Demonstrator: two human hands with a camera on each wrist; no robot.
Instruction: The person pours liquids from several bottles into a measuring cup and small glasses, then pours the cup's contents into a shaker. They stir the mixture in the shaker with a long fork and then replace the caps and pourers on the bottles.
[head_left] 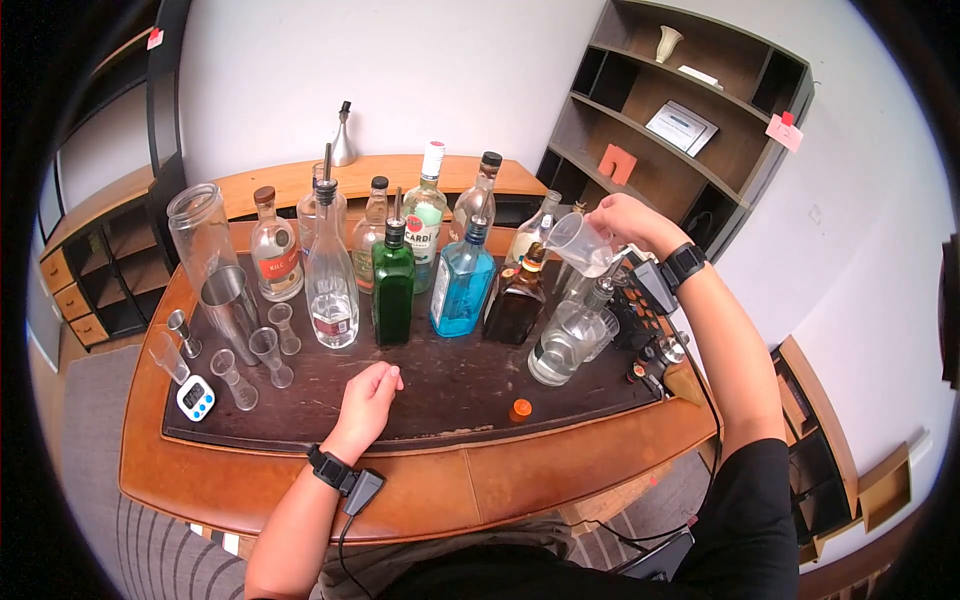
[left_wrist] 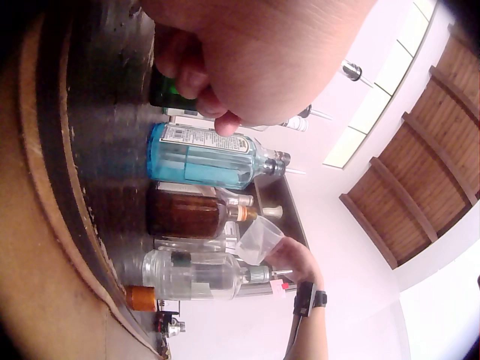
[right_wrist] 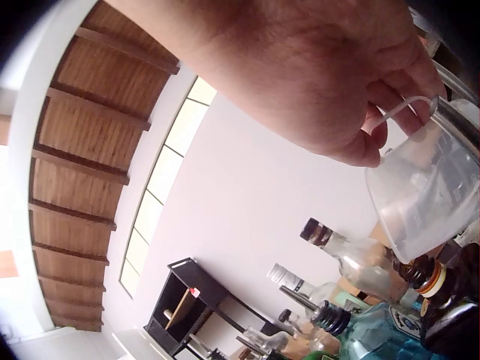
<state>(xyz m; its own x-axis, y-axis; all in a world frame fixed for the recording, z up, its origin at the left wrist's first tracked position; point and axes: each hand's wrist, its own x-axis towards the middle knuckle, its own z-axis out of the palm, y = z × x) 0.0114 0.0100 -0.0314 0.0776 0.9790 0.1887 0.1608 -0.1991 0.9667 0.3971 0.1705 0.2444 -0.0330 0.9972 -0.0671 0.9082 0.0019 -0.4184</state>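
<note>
My right hand [head_left: 632, 222] grips a clear plastic measuring cup [head_left: 578, 240] by its handle side, above the bottles at the table's right. In the right wrist view the cup [right_wrist: 427, 187] is tilted, with faint markings on its wall. Below it stand a clear bottle with a metal pourer [head_left: 557, 350] and a dark brown bottle [head_left: 516, 305]. My left hand [head_left: 366, 405] is held over the table's front, fingers loosely curled, holding nothing. Beyond it are a green bottle [head_left: 393, 295] and a blue bottle [head_left: 461, 290]. An orange cap [head_left: 520, 410] lies near the front edge.
Left on the table are a metal shaker tin [head_left: 232, 315], a tall glass vessel [head_left: 198, 225], several small jiggers and a white timer [head_left: 196, 398]. More bottles, including a clear carafe [head_left: 331, 290], line the back. A dark shelf [head_left: 680, 120] stands behind, right.
</note>
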